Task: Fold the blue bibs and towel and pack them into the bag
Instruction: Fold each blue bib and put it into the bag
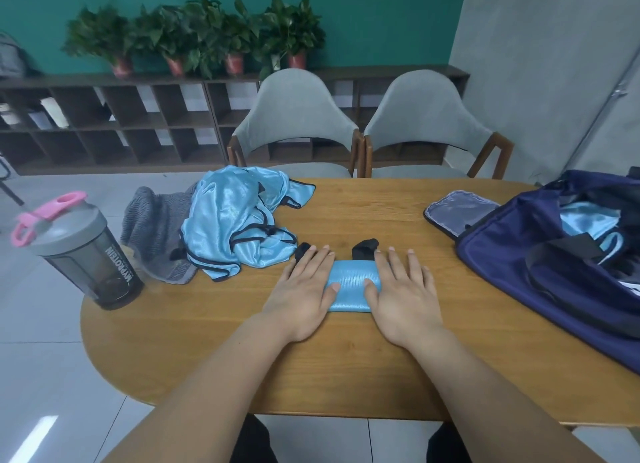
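Room: teal wall, a low dark shelf (104, 123) along it with 5 potted plants (194, 30) on top, pale tiled floor.
Table (346, 358): oval, wooden, seen from one long side; all the task's things lie on it.
Bag (519, 248): navy, at the table's right end, unzipped, with its lined flap (457, 210) thrown open toward the table's middle. 1 blue bib (585, 220) already shows inside.
Chairs: 2 grey ones (294, 109) (422, 113) with wooden arms, side by side at the far edge.
Pile (235, 227): loose, shiny blue bibs with dark trim, crumpled at far left, unfolded.
Towel (152, 227): grey, bunched, touching the pile's left side and partly under it.
Shaker (83, 251): smoky bottle with grey lid and pink cap, upright at the left edge, just beside the towel.
Left hand (304, 289): flat, palm down, fingers straight, pressing the left end of the folded bib; gripping nothing.
Right hand (398, 296): the same, flat on the right end, thumb lying across the cloth.
Folded bib (349, 286): small blue rectangle on the wood between the hands, near the front middle, well apart from the bag. Black trim (365, 248) sticks out past its far edge.
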`<state>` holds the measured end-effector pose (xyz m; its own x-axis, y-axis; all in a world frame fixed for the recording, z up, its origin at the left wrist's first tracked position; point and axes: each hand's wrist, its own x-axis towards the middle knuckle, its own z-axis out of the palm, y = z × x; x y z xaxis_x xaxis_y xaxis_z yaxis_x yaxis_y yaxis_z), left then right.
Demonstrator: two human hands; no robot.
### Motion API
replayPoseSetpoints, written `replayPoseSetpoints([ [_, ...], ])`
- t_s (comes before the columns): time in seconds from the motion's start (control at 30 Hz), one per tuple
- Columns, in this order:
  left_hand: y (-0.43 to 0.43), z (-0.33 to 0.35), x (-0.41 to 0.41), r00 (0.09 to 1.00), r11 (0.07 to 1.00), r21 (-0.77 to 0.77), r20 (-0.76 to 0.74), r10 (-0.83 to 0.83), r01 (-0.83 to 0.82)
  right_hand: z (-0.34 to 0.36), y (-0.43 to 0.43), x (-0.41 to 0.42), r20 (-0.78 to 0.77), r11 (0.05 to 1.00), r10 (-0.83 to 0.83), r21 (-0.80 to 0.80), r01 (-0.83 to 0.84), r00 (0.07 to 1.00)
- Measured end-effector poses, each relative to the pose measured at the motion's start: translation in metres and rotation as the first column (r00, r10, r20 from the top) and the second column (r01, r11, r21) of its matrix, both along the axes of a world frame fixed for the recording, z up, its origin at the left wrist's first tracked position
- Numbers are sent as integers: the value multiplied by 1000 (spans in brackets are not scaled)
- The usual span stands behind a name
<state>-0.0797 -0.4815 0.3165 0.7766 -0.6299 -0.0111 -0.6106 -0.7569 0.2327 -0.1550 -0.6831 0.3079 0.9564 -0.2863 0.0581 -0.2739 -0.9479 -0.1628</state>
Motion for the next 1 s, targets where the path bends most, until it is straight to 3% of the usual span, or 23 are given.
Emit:
replayPoseSetpoints([
  [0.13, -7, 7, 12, 1000, 994, 106, -4, -11, 11, 2, -2, 8, -61, 997, -48, 58, 51, 997],
  [0.37, -9, -3, 8, 995, 995, 64, 68, 74, -79, 5, -2, 11, -89, 995, -44, 81, 51, 995],
  [0.43, -10, -1, 7, 994, 993, 90, 86, 70, -78, 5, -1, 7, -38, 995, -41, 90, 44, 998],
  [0.5, -11, 0, 5, 992, 992, 94, 100, 73, -82, 6, 2, 0, 145, 999, -28, 49, 21, 989],
  [0.6, -9, -2, 2, 991, 994, 71, 109, 78, -86, 7, 7, -9, 393, 982, 174, -134, -131, 903],
  [0.7, -8, -5, 5, 992, 997, 26, 105, 73, -76, 3, 8, -3, 400, 889, 455, -244, -386, 795],
  [0.77, -7, -8, 6, 993, 997, 4, 96, 73, -74, -1, 4, 6, 302, 867, 498, -188, -461, 813],
  [0.83, -5, -9, 5, 992, 996, -19, 88, 91, -90, 1, 0, 13, 183, 872, 485, -26, -489, 855],
  [0.9, -4, -8, 3, 988, 992, -57, 94, 121, -117, 11, -3, 20, 192, 886, 421, 122, -447, 887],
  [1.0, -2, -5, 3, 982, 978, -149, 103, 159, -143, 31, -7, 35, 222, 924, 350, 75, -374, 910],
])
